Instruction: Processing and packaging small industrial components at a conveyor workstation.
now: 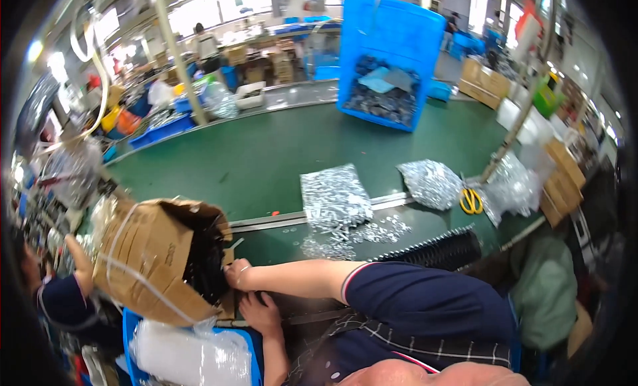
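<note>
A brown cardboard carton (143, 259) with a white strap lies tilted at the left, its mouth facing right. Dark parts (207, 263) fill its inside. At the carton's mouth, my right hand (239, 274) is closed, fingers curled beside the flap; what they hold is hidden. Just below it is my left hand (261, 313), with fingers apart and nothing seen in them, near the lower flap (227, 305). A blue bin (127, 333) stands under the carton, with white wrapped material (193, 356) in it.
On the green conveyor belt (246, 160) stands a tilted blue crate (392, 33) of dark parts. Clear bags of small silvery parts (335, 196) lie nearer, with loose pieces (382, 230), yellow-handled scissors (471, 201) and a black ridged strip (432, 250). Another person's arm (80, 266) is at far left.
</note>
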Available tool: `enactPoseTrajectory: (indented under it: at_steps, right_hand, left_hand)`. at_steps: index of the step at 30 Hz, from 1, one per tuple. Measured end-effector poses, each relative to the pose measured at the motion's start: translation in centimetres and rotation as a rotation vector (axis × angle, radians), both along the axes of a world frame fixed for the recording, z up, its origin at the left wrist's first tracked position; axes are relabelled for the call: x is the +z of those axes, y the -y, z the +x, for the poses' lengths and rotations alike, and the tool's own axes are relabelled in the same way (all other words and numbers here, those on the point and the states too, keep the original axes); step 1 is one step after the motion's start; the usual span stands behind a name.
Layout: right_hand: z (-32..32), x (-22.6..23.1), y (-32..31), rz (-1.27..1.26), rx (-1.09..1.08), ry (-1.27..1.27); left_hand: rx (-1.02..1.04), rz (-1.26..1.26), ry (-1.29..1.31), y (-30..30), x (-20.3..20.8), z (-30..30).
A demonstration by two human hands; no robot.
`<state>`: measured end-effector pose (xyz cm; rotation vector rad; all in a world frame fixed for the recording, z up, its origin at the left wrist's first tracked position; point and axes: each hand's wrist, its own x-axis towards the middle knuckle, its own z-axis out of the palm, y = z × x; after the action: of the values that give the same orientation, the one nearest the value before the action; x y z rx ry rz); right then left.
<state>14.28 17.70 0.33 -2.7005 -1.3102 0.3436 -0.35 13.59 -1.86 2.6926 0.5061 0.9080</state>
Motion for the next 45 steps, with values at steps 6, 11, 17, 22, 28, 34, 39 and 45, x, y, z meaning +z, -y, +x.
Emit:
enactPoseTrajectory:
  at_steps: [6, 11, 17, 22, 28, 34, 39, 45]
  right_hand:
    - [-1.3, 1.4, -0.9, 0.040, 0.188, 0.059]
    - [1.5, 0.4, -1.3, -0.057, 0.165, -0.021]
    - [-1.6, 1.7, -1.1, -0.020, 0.213, 0.040]
    - [0.1, 1.7, 0.9, 0.107, 0.366, 0.203]
    - [0.7, 1.6, 1.0, 0.122, 0.325, 0.228]
    - [0.6, 1.8, 0.9, 0.149, 0.325, 0.210]
    - [0.8, 2.4, 0.8, 0.086, 0.474, 0.254]
    - [0.3, 4.2, 1.5, -0.067, 0.494, 0.297]
  left_hand:
    - [0.073, -0.011, -0.111, -0.5, -0.7, -0.4]
    - [0.007, 0.079, 0.047, 0.4, 0.0, 1.0]
    - [0.072, 0.017, -0.122, -0.5, -0.3, -0.8]
    - [0.035, 0.035, -0.056, -0.7, -0.8, -0.4]
    - [0.007, 0.014, -0.018, -0.5, -1.0, 0.0]
    - [0.028, -0.023, -0.045, -0.3, -0.7, -0.5]
    - [0.028, 0.000, -0.036, -0.2, -0.5, -0.4]
    - [0.047, -0.020, -0.045, -0.4, -0.5, -0.5]
